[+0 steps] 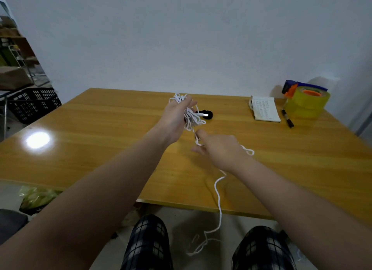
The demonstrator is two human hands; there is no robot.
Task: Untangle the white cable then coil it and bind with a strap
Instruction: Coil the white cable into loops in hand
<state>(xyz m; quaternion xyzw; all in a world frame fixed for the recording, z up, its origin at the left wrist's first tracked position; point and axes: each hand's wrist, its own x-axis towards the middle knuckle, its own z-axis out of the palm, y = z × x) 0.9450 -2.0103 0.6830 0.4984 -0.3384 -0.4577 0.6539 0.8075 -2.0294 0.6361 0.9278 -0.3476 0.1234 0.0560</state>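
Fingers [190, 104] of the left hand [175, 118] are curled round the tangled white cable [193, 119] above the desk [90, 159]; a strand is pinched by the right hand [219, 149] and trails to the floor [181, 225].

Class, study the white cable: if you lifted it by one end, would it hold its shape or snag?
Probably floppy: the white cable droops over the table edge in loose curves. Likely light: the left hand holds the tangled bunch aloft. It may well snag, as its loops cross each other.
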